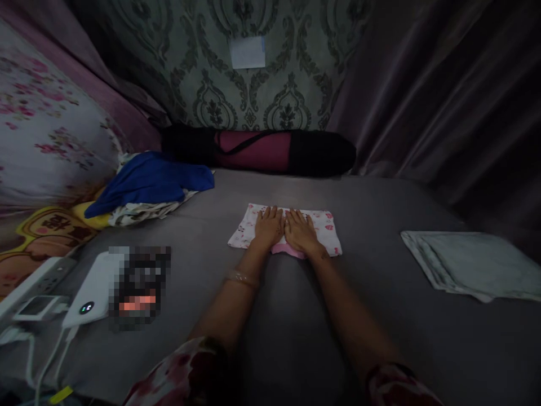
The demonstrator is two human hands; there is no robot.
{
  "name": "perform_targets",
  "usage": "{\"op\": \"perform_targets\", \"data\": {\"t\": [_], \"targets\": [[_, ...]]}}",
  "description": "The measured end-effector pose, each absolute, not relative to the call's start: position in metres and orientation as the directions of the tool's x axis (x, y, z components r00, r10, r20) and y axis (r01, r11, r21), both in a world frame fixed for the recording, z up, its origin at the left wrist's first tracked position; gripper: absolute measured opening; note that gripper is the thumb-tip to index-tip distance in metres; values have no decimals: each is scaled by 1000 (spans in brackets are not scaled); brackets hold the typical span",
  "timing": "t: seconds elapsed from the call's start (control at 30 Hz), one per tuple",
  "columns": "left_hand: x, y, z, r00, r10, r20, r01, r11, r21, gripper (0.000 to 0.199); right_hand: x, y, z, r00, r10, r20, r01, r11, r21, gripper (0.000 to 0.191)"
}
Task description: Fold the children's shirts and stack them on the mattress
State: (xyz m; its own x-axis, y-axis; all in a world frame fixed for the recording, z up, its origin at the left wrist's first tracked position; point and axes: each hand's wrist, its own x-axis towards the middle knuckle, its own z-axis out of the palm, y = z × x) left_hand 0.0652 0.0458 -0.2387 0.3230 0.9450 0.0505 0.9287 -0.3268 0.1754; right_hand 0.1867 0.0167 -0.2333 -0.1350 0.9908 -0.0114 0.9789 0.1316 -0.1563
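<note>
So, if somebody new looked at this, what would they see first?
Probably the left hand and right hand, lying flat side by side on a white cloth with pink prints, near the middle. Next might come the bright blue cloth heaped on the left, then the long black and pink roll lying across the back.

The one camera sits on the person's head, above the near side of the bed point(363, 208), looking forward and down along the forearms point(234, 299). It faces the bed's far edge and the patterned wall point(291, 73) beyond. The left hand point(269, 226) and right hand point(300, 230) lie within arm's reach, the wide view spreading toward both side edges.
</note>
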Motion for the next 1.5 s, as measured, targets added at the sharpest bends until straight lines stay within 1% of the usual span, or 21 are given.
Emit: {"op": "perform_targets", "data": {"t": [0.1,0.23,0.27,0.37,0.47,0.53,0.63,0.73,0.83,0.9,1.0,1.1,1.17,1.27,1.33,1.43,1.5], "targets": [[64,45,-233,314,948,49,933,-318,170,53,189,17,-229,-119,992,-34,977,111,-180,58],[60,42,-231,251,954,165,952,-274,136,56,192,15,-229,-55,998,35,982,60,-179,58],[59,41,-232,243,956,162,955,-265,132,57,193,15,-230,-47,998,37,984,53,-171,59],[57,40,-236,252,964,89,957,-261,123,59,193,14,-235,-41,999,14,986,43,-163,59],[55,39,-238,249,966,75,959,-257,117,59,196,14,-234,-46,999,-3,981,44,-191,59],[53,39,-237,217,972,94,967,-227,115,59,201,13,-232,-17,999,29,980,22,-198,59],[48,39,-235,133,986,99,982,-145,121,60,208,12,-231,60,992,111,984,-40,-174,58],[44,39,-233,99,994,49,984,-105,143,61,212,11,-233,81,995,60,983,-70,-170,59],[42,39,-232,95,995,21,982,-97,164,61,217,10,-232,72,997,12,977,-68,-204,59],[40,39,-232,83,996,40,983,-88,162,62,222,10,-231,92,995,49,973,-79,-215,59],[36,40,-232,62,997,43,986,-67,155,63,231,9,-233,134,986,95,975,-114,-192,60],[32,41,-233,57,998,5,984,-57,169,63,240,11,-235,128,991,41,975,-118,-186,59],[29,42,-233,54,998,19,982,-57,178,62,246,12,-235,116,993,21,970,-108,-216,59],[23,45,-233,51,997,65,980,-63,191,62,260,12,-234,120,991,60,964,-102,-245,60],[20,47,-234,70,997,44,975,-78,207,63,269,12,-236,116,990,75,967,-95,-237,60],[15,51,-236,92,995,-23,969,-84,231,63,276,12,-239,94,994,52,970,-80,-229,58],[15,53,-237,89,996,-30,964,-78,252,62,274,11,-238,110,993,46,970,-97,-223,57]]}}
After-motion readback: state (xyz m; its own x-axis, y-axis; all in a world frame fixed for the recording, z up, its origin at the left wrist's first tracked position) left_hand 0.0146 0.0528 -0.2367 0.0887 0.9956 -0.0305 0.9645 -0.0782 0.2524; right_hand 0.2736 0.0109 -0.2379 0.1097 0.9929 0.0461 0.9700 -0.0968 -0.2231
